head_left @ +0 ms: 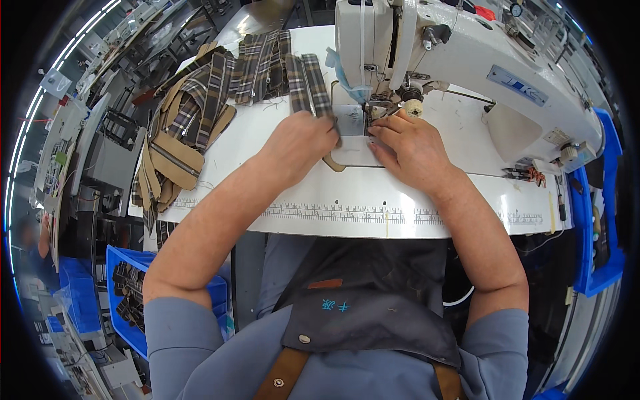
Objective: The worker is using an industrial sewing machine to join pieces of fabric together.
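Observation:
My left hand (300, 143) is closed on a brown-grey plaid strip with a zipper (305, 80), left of the needle area of a white sewing machine (507, 67). My right hand (410, 143) rests at the metal needle plate, fingertips beside the presser foot (370, 110), thumb apart from the fingers; what lies under the fingertips is too small to make out. A light blue piece of material (347, 77) hangs by the needle bar. More plaid zipper pieces (260, 67) and tan-backed ones (173, 160) are heaped on the left of the white table (333, 200).
Blue bins stand below left (127, 340) and at the right (590, 280). Small tools (523, 173) lie by the machine's base. A ruler scale (333, 212) runs along the front edge. Other workbenches (93, 153) and a blurred person (41, 243) show at the far left.

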Demonstrator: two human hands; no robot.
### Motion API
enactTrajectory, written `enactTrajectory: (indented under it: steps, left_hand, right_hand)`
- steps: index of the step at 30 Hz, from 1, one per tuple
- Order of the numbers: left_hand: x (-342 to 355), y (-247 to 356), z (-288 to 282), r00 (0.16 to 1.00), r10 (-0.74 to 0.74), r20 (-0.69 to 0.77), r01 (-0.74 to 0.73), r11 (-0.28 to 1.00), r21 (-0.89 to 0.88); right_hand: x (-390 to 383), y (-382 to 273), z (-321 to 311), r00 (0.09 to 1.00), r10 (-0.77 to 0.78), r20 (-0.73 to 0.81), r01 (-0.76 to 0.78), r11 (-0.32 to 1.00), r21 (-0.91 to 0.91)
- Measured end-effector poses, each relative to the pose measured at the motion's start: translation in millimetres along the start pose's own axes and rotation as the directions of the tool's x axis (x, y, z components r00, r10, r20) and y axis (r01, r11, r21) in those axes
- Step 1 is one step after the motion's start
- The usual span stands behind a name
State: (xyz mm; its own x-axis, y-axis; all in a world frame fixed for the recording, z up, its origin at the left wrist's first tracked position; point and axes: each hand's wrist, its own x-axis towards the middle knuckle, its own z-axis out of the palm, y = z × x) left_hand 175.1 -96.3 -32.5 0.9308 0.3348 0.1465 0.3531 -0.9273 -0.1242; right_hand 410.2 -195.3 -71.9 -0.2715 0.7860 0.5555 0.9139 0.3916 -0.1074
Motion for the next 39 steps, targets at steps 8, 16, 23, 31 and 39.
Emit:
enactTrajectory:
  steps: [8,16,23,31,39]
  left_hand:
    - [-122,8,-96,0.725,0.145,-0.673,0.417,0.686,0.596]
    - [-71,-13,-52,0.576,-0.294,-0.762,0.065,0.946,-0.316]
    - [-4,-5,45,0.920,-0.227,-0.321,-0.056,0.733,-0.678]
    - [11,-10,25,0.963,0.130,-0.236,-0.192,0.945,-0.264]
    - [21,-3,20,0.994,-0.105,-0.040,0.063,0.817,-0.574]
  right_hand:
    - [-2,-4,-1,0.999,0.026,0.023,-0.026,1.000,0.004]
    - [-1,-5,1,1.000,-0.012,-0.016,0.012,0.999,0.034]
    - [4,-5,1,0.989,-0.071,-0.132,0.087,0.989,0.120]
    - [0,-2,-4,0.996,-0.080,0.025,0.079,0.996,0.042]
    - [1,0,-3,0.999,-0.023,0.036,0.022,1.000,0.018]
